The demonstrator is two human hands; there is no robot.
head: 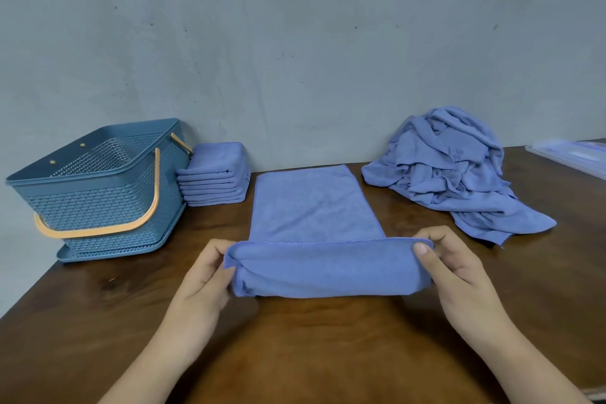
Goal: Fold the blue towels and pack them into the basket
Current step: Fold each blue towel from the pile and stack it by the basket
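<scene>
- While both forearms are reaching in from the near edge of the brown wooden table (328,344), the L hand (210,275) and R hand (455,269) are each holding one end of the same blue towel (311,207).
- L hand is pinching the left end of the towel's near part, w/ fingers curling round the corner. R hand is pinching the right end, w/ the thumb lying on the side facing the camera.
- This near part is being held a little above the table and is doubling over, so a thick folded band is stretching btw the 2 hands. The rest of the towel is lying flat, running away toward the wall.
- Further back on the left, the blue perforated basket (65,182) is standing on a flat blue tray (114,254), near the table's left edge. Its orange handle (98,233) is hanging down over the front side.
- Just beside the basket, on its right, a stack of folded blue towels (213,180) is sitting.
- On the right, well apart from the stack, a heap of unfolded blue towels (452,174) is lying crumpled.
- At the far right edge a clear plastic item (570,154) is lying; I cannot tell what it is.
- Behind everything, a grey wall (295,43) is closing the view.
</scene>
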